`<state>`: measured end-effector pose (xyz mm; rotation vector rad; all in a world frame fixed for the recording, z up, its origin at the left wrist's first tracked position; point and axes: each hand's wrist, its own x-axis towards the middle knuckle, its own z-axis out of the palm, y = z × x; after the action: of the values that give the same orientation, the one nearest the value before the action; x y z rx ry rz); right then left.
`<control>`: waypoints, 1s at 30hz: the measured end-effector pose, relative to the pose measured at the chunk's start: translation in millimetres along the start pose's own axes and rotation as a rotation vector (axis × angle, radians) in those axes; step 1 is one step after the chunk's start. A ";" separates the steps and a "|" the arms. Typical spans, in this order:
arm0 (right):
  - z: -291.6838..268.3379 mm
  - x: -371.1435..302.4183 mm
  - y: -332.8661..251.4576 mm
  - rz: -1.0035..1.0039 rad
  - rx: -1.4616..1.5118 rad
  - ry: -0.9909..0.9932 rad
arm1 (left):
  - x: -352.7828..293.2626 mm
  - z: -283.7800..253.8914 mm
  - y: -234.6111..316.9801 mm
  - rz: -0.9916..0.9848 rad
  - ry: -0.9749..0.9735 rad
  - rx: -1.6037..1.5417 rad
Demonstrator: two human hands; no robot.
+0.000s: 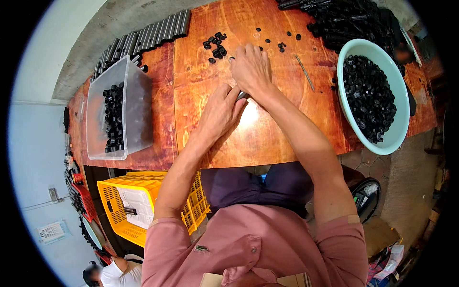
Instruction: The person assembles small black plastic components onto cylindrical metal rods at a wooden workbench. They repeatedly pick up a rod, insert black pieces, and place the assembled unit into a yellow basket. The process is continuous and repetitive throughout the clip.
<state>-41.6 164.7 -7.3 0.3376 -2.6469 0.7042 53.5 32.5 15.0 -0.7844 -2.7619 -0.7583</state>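
My left hand (pixel 221 109) is closed around a short grey metal tube (pixel 243 95), of which only a small piece shows between the thumb and my right wrist. My right hand (pixel 251 69) lies just beyond it, back up, with the fingers bent down toward the tabletop. Its fingertips are hidden, so what it grips cannot be made out. A loose cluster of small black caps (pixel 217 50) lies left of the right hand's fingers. More black pieces (pixel 281 46) are scattered to the right, near a thin metal rod (pixel 305 72).
On the wooden table (pixel 191 153), a clear bin (pixel 138 112) of black parts stands left, a pale green basin (pixel 342 91) of black parts right. Grey tubes (pixel 165 29) line the back left; black parts (pixel 344 21) heap back right. A yellow crate (pixel 109 210) is below. Another person (pixel 117 273) sits lower left.
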 end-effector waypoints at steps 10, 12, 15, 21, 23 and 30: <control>-5.8 -3.4 -8.1 -0.016 -0.070 0.033 | -4.7 0.3 8.0 -0.080 -0.024 0.007; -6.2 -3.0 -7.1 0.020 -0.040 -0.036 | -10.2 5.5 3.1 -0.115 -0.002 0.021; 1.6 -8.5 5.4 0.102 0.223 0.107 | -7.6 3.8 6.8 -0.176 -0.030 0.025; -6.5 -10.2 9.3 0.333 0.734 0.152 | -11.1 -9.5 5.6 -0.195 0.137 -0.125; 0.4 -5.9 11.8 0.320 0.755 0.153 | -13.8 -6.8 -0.7 -0.307 0.257 -0.363; -0.1 -5.8 18.2 0.325 0.729 0.112 | -51.7 -33.9 18.6 -0.855 0.458 -1.663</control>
<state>-42.2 180.9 -17.4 0.0435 -2.2662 1.7325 108.1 5.7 36.8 0.5718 -1.3889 -2.8714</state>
